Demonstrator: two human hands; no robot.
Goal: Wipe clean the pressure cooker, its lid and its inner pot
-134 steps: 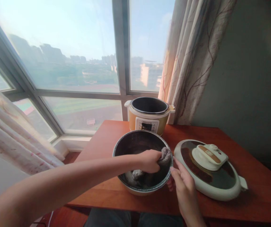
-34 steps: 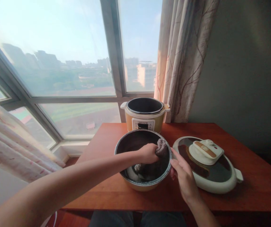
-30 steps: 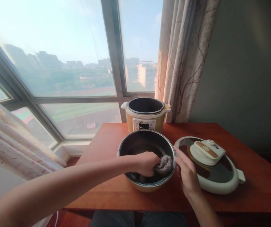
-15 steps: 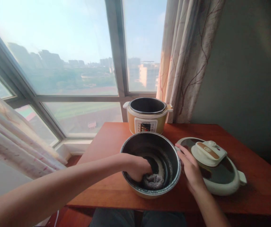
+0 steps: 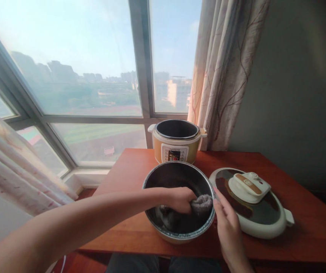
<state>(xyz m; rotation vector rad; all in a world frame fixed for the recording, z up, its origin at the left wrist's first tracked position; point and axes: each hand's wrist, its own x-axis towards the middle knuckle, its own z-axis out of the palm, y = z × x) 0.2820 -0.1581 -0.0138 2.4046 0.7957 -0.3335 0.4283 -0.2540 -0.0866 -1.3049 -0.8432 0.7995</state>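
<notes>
Head view: the left hand (image 5: pixel 180 199) is closed around a grey cloth (image 5: pixel 202 203), pressing it against the inner pot's (image 5: pixel 163 178) wall at 3 o'clock. The right hand (image 5: pixel 227 227) grips the rim outside there. The lid (image 5: pixel 254 206) lies on the tabletop (image 5: pixel 307 220) just beside the pot; the cooker base (image 5: pixel 177 142) stands at 12 o'clock.

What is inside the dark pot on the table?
Inside the pot is the left hand, pressing a grey cloth against the right inner wall. The hand and cloth cover part of the bottom, so anything beneath them cannot be seen.
</notes>
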